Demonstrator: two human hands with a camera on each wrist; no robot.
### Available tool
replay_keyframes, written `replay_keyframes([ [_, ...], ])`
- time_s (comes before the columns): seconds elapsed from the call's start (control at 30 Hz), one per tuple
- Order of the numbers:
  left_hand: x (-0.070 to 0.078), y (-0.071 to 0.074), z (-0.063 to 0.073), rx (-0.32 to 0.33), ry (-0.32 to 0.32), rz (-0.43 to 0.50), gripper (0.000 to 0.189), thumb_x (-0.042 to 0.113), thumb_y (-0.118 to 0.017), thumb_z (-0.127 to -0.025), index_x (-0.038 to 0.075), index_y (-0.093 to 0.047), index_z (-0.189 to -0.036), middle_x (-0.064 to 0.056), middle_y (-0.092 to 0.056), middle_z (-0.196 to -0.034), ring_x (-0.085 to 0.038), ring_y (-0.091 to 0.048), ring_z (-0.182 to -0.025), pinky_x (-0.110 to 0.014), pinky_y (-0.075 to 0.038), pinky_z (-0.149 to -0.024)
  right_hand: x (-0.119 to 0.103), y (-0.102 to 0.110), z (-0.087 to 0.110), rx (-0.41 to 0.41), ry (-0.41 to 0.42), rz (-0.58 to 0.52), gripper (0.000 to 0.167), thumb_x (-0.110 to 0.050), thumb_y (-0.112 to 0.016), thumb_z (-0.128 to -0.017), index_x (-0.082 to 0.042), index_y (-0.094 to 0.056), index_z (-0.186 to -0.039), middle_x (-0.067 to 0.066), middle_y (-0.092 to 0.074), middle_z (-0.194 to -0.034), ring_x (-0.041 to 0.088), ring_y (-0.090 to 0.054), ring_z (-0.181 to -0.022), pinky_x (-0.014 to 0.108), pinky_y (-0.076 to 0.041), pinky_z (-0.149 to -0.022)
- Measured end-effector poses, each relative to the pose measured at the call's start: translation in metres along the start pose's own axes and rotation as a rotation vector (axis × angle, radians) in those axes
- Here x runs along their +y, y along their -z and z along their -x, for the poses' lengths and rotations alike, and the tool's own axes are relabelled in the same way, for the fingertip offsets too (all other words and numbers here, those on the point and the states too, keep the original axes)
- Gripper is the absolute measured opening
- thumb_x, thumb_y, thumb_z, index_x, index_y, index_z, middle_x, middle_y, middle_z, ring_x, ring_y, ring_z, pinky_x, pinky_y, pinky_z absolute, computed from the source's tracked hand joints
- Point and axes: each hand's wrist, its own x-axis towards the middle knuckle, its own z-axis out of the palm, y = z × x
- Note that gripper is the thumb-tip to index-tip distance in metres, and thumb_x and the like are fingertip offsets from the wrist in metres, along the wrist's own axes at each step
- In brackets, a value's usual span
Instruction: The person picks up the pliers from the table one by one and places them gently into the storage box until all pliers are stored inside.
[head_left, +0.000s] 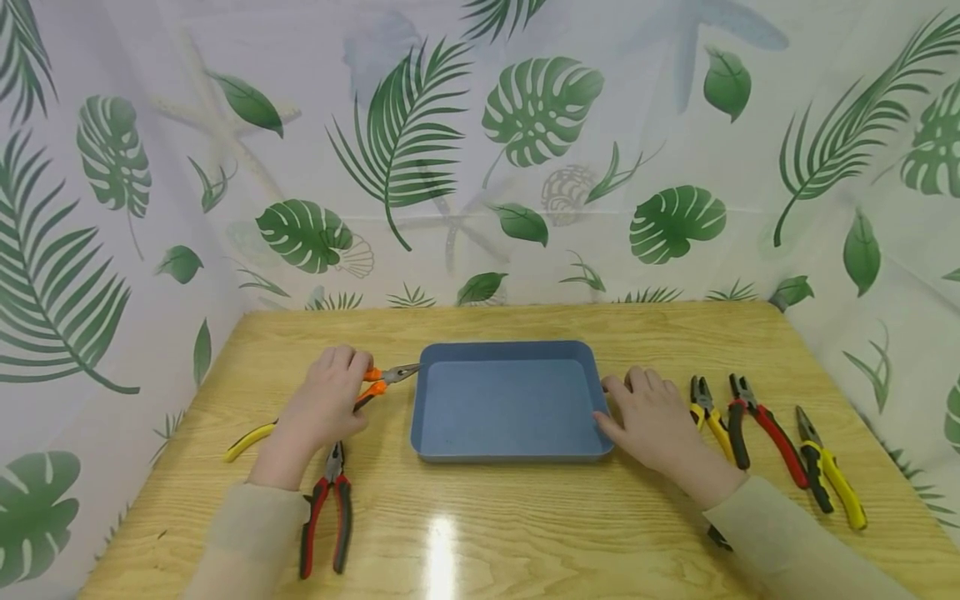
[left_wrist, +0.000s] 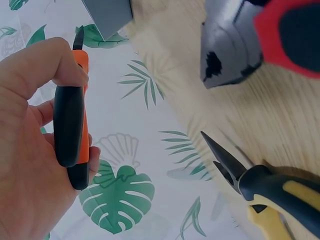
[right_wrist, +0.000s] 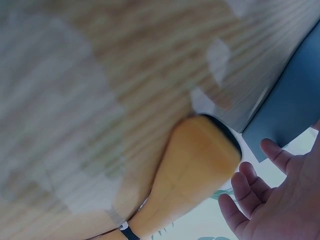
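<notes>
My left hand (head_left: 322, 404) grips a pair of long-nose pliers (head_left: 395, 374) with orange and black handles. Their tips point right, at the left rim of a shallow blue-grey tray (head_left: 510, 408). In the left wrist view, fingers and thumb wrap the handles (left_wrist: 70, 125). At the tray's right side is my right hand (head_left: 652, 421), its thumb over the rim and its fingers loosely bent. The right wrist view has one fingertip against the tray wall (right_wrist: 295, 95); nothing is gripped. Below the left hand lie red-and-black pliers (head_left: 333, 471).
Yellow-and-black long-nose pliers (left_wrist: 270, 187) lie partly hidden behind the left forearm. Right of the right hand are yellow pliers (head_left: 702, 398), red-and-black pliers (head_left: 780, 446) and yellow-and-black long-nose pliers (head_left: 840, 492). A dark tool end (head_left: 718, 537) shows under the right sleeve. Leaf-patterned cloth (head_left: 450, 275) borders the table.
</notes>
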Motion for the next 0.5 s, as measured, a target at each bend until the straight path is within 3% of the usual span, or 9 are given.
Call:
replay_keyframes([
  [0.27, 0.008, 0.002, -0.008, -0.011, 0.001, 0.011, 0.056, 0.006, -0.082, -0.080, 0.003, -0.053, -0.127, -0.016, -0.053, -0.118, -0.036, -0.050, -0.112, -0.051, -0.046, -0.098, 0.000, 0.001, -0.001, -0.002, -0.003, -0.004, 0.042, -0.039, -0.072, -0.099, -0.009, -0.063, -0.126, 0.016, -0.055, -0.099, 0.026, -0.046, -0.079, 0.035, -0.034, -0.065],
  [0.5, 0.015, 0.000, -0.014, 0.005, -0.040, -0.009, 0.058, 0.008, -0.088, -0.077, 0.004, -0.053, -0.124, -0.015, -0.054, -0.116, -0.033, -0.049, -0.105, -0.048, -0.046, -0.092, -0.001, 0.000, -0.001, 0.002, -0.003, 0.003, 0.042, -0.039, -0.073, -0.098, -0.009, -0.063, -0.125, 0.017, -0.056, -0.100, 0.026, -0.046, -0.078, 0.035, -0.033, -0.065],
])
